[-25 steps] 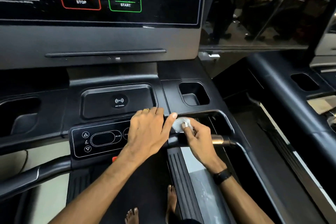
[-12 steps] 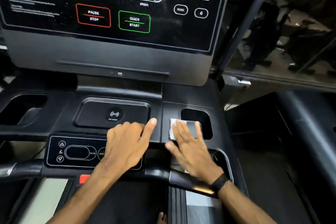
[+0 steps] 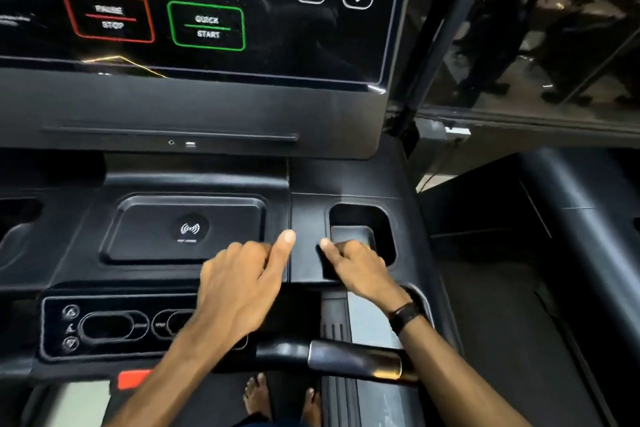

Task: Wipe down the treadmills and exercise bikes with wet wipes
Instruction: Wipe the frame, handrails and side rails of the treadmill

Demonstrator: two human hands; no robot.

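I see both of my hands resting on the black treadmill (image 3: 346, 180) console at the centre of the frame. My left hand (image 3: 242, 284) lies palm down across the right end of the small button panel (image 3: 114, 326) and the lower right corner of the charging pad (image 3: 187, 229); its fingers are loosely bent, the thumb is extended up and to the right, and it holds nothing. My right hand (image 3: 360, 270) lies just beside it on the flat ledge at the lower left corner of the cup holder (image 3: 363, 232), fingers curled under the palm, forefinger pointing up and to the left. The wet wipe is not visible in this view; I cannot tell whether it sits under the right palm or whether those fingers hold it. A dark watch (image 3: 407, 317) circles the right wrist. The touch screen (image 3: 207, 10) fills the upper left of the frame, showing a red stop button (image 3: 108, 17) and a green start button (image 3: 207, 27). A handlebar (image 3: 346, 359) crosses the lower centre, passing beneath the right forearm. My bare feet (image 3: 277, 399) stand on the belt at the bottom centre.
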